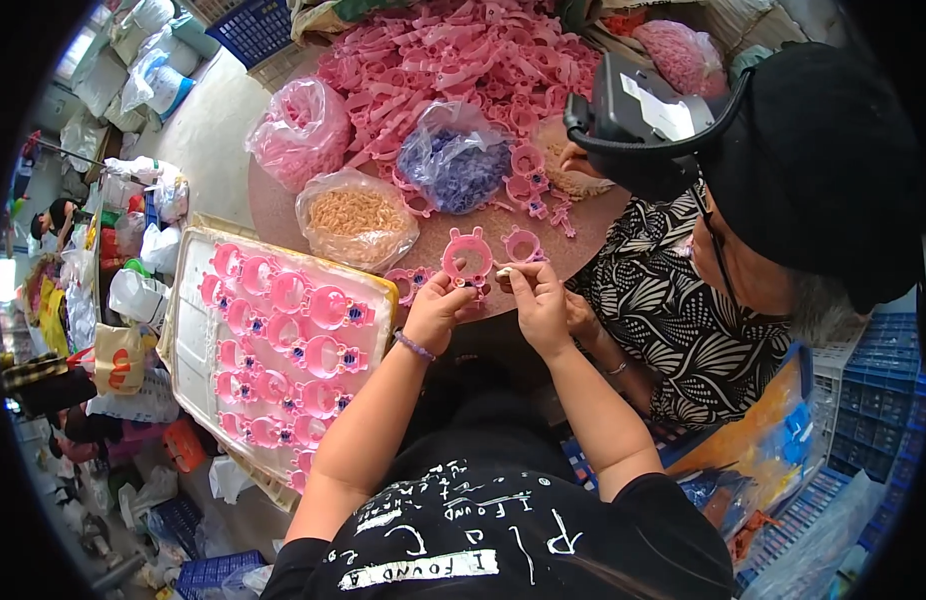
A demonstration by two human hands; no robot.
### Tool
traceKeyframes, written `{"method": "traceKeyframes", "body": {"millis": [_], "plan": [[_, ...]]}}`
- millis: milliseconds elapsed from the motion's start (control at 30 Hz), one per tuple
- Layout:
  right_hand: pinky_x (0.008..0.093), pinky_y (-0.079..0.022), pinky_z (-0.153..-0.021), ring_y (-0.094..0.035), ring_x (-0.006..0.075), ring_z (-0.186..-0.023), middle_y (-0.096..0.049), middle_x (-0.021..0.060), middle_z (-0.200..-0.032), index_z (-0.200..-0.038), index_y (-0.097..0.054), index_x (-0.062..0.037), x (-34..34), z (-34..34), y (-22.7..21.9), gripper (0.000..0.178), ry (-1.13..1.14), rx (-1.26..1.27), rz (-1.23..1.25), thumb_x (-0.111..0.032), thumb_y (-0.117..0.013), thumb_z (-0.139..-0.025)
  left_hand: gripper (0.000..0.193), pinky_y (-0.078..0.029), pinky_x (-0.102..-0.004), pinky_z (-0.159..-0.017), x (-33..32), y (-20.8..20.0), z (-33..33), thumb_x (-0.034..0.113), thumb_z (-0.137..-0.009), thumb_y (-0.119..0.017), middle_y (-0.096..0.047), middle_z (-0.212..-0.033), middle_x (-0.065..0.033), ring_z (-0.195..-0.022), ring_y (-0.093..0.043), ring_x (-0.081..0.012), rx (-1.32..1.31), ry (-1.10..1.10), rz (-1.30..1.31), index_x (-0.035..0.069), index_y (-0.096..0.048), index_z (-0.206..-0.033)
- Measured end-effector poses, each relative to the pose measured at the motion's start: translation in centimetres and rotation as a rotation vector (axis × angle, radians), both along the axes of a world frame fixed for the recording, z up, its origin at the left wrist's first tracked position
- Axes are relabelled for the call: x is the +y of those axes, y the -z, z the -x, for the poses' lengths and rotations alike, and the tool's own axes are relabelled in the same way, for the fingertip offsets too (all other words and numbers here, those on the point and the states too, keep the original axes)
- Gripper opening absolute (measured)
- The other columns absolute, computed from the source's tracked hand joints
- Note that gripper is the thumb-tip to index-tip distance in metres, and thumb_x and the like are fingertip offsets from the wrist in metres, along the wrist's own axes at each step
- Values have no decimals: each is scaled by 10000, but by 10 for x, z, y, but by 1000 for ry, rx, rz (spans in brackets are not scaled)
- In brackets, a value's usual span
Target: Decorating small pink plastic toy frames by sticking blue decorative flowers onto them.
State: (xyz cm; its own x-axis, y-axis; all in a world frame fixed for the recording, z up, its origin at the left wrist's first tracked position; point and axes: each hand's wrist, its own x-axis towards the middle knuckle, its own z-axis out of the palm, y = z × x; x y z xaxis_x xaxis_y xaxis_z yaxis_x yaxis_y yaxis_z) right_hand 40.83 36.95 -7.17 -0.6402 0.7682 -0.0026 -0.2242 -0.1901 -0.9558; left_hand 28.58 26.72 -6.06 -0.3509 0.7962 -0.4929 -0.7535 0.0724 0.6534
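Observation:
Close to the table's near edge, my left hand (438,314) is closed on the lower side of a pink plastic ring with small ears (468,238). Beside it, my right hand (541,308) pinches a small pale piece (504,271) between thumb and fingertips; its exact kind is too small to make out. Another pink eared ring (521,243) lies on the table just beyond my right hand. More pink parts (411,284) lie partly hidden behind my left hand.
A white tray (191,330) with rows of pink rings is at left. Bags of orange pieces (358,215), purple pieces (453,160) and pink pieces (301,135) stand before a big pink heap (443,60). A co-worker in a patterned top (683,320) sits close at right.

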Motion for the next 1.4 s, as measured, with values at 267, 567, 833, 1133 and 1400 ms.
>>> {"method": "traceKeyframes", "body": {"millis": [267,567,833,1133,1400], "plan": [[252,-488,-726,-608,144,-813,-636,67,-870,-900,-594,3,-1,-1,-4,77,38,-140,-402,-25,-597,-829,495,-518,-283,-717,1,0,-2,15,-813,-575,-606,-984,-46,-803,-609,-125,27,37,-21,59,-388,-1269],[306,-500,-685,-620,238,-779,-635,100,-849,-855,-615,-17,-8,-1,-20,145,156,-166,-947,31,-653,-723,497,-495,-238,-670,-1,-2,-6,38,-817,-591,-604,-949,-24,-771,-600,-101,56,10,-11,70,-387,-1269],[303,-483,-687,-586,229,-784,-597,72,-833,-853,-632,-37,-12,1,-17,173,211,-194,-972,33,-666,-699,378,-497,-235,-689,-1,-7,-11,22,-819,-582,-610,-942,-38,-777,-602,-103,52,-5,-31,58,-463,-1175],[341,-439,-682,-520,234,-784,-538,50,-798,-842,-616,-71,-13,3,-8,200,226,-361,-961,-1,-659,-660,461,-507,-240,-697,2,1,-12,19,-820,-577,-595,-936,-29,-799,-600,-107,64,-25,-14,49,-408,-1248],[342,-431,-702,-521,239,-795,-539,52,-814,-817,-591,-70,-6,1,-9,134,201,-414,-1056,-29,-637,-698,520,-510,-232,-664,9,5,-14,16,-812,-581,-586,-934,-29,-759,-603,-105,75,-38,19,41,-364,-1284]]}}
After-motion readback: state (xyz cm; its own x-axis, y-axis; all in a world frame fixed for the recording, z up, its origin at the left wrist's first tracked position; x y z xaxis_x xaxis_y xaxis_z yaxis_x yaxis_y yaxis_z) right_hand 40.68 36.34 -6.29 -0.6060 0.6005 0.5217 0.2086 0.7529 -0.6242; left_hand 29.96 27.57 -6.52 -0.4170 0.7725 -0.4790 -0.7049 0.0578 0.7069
